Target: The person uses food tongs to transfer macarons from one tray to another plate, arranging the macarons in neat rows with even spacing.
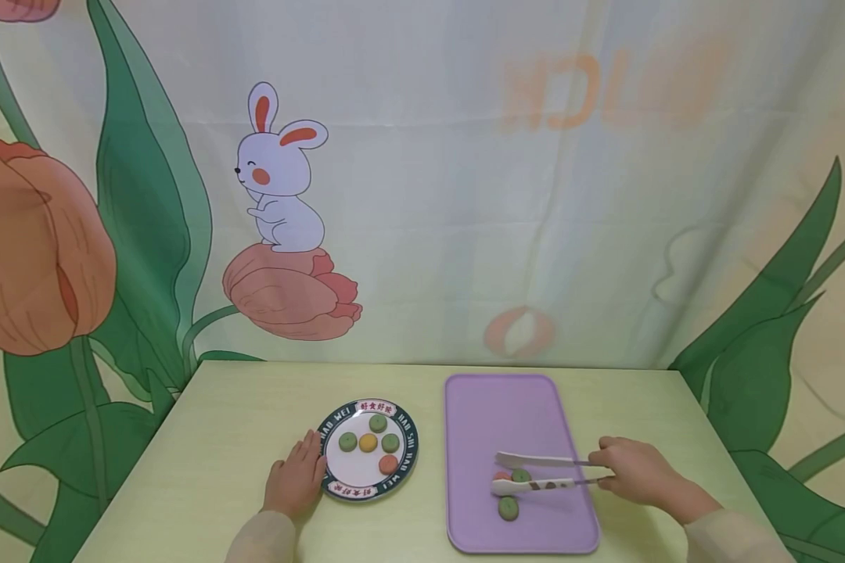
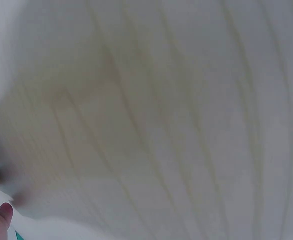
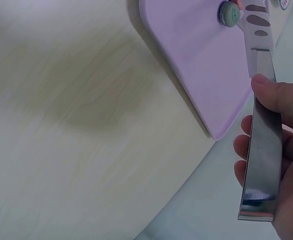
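Note:
In the head view my right hand (image 1: 637,473) holds tongs (image 1: 544,485) with white, brown-spotted tips and metal handles. The tongs are spread over a purple tray (image 1: 503,414), with a reddish round piece (image 1: 501,476) and a green round piece (image 1: 521,476) between their arms. Whether the tips touch them I cannot tell. Another green piece (image 1: 508,508) lies nearer. In the right wrist view, thumb and fingers grip the metal handle (image 3: 261,165). My left hand (image 1: 296,478) rests with extended fingers at the left rim of a round plate (image 1: 411,442).
On the plate sit several round pieces: green ones (image 1: 348,442), a yellow one (image 1: 368,442) and a reddish one (image 1: 388,464). The pale wooden table (image 1: 253,407) meets a printed cloth backdrop (image 1: 422,234) behind. The left wrist view shows mostly blurred tabletop (image 2: 186,125).

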The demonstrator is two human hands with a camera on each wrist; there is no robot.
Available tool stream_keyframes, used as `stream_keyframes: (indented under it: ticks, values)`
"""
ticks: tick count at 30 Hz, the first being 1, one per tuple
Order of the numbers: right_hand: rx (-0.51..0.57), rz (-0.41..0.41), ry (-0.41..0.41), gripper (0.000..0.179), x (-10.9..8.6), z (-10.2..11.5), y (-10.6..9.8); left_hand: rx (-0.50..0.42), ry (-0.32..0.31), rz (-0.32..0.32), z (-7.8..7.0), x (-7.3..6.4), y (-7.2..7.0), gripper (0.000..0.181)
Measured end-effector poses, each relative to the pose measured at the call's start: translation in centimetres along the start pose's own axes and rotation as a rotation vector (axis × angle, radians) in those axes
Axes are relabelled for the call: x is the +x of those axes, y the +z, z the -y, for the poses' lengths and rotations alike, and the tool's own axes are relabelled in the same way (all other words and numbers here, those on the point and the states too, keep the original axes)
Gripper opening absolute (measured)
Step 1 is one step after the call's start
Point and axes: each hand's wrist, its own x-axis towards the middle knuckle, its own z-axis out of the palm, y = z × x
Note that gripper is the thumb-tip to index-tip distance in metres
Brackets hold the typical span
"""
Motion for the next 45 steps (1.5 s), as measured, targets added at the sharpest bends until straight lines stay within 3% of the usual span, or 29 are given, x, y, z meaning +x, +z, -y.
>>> stream_keyframes:
  ticks: [17,45]
  values:
    - [-0.017,-0.042,-0.037,0.020,0.11,0.32,-0.21,-0.010,-0.008,0.010,0.01,0.04,-0.01,0.054]
    - [-0.027,-0.078,-0.005,0.018,0.39,0.80,-0.62,-0.009,-0.011,0.018,-0.08,-0.01,-0.09,0.055]
